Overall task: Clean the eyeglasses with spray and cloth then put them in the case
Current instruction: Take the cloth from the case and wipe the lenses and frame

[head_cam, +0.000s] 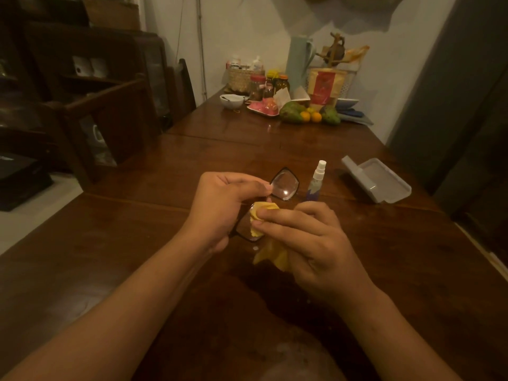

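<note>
My left hand (pixel 224 204) pinches the black-framed eyeglasses (pixel 284 185) near the bridge and holds them above the table. The far lens catches a glint of light. My right hand (pixel 308 243) pinches a yellow cloth (pixel 264 213) around the near lens, and the cloth's loose end hangs below my fingers. A small spray bottle (pixel 316 182) with a white nozzle stands upright just beyond my right hand. A grey glasses case (pixel 376 180) lies open on the table to the right.
I work over a dark wooden table (pixel 137 243). At its far end stand jars, a white bowl (pixel 231 101), a pink dish, green and orange fruit (pixel 309 114) and a basket. Wooden chairs (pixel 110 111) line the left side.
</note>
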{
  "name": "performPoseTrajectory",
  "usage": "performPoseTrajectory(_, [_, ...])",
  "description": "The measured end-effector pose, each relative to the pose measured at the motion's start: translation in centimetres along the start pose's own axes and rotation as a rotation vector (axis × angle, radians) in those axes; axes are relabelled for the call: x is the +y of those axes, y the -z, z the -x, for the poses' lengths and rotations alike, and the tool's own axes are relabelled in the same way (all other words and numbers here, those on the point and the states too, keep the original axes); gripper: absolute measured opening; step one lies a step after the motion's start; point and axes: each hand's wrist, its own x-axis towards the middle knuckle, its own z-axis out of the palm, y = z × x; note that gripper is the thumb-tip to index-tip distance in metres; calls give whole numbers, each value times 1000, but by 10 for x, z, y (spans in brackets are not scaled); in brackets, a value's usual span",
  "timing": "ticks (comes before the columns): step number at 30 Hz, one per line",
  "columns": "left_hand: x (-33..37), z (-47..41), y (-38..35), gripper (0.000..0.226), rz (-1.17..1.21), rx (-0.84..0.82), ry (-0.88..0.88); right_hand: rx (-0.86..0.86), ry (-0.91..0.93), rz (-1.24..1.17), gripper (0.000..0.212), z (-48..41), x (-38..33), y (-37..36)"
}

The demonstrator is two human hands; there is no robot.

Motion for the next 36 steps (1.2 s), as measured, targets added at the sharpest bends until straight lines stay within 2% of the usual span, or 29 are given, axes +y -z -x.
performPoseTrajectory(5, [0, 1, -3, 6, -5, 12, -11, 35, -41, 41, 46, 0, 1, 0])
performPoseTrajectory(13, [-1, 0, -1, 7, 0, 12, 6, -94, 74, -32, 38, 3, 0, 4])
performPoseTrajectory(19, [-2, 1, -3, 7, -14, -8, 3, -9, -7, 43, 46, 0, 0, 0])
performPoseTrajectory(27, [-6, -4, 1, 8, -6, -8, -14, -85, 137, 27, 49, 0, 0, -1])
performPoseTrajectory(32, [-8, -4, 0, 6, 0, -20, -5, 2, 37, 30, 43, 3, 6, 3])
performPoseTrajectory(36, [-7, -2, -3, 5, -16, -13, -8, -11, 15, 76, 66, -1, -1, -7])
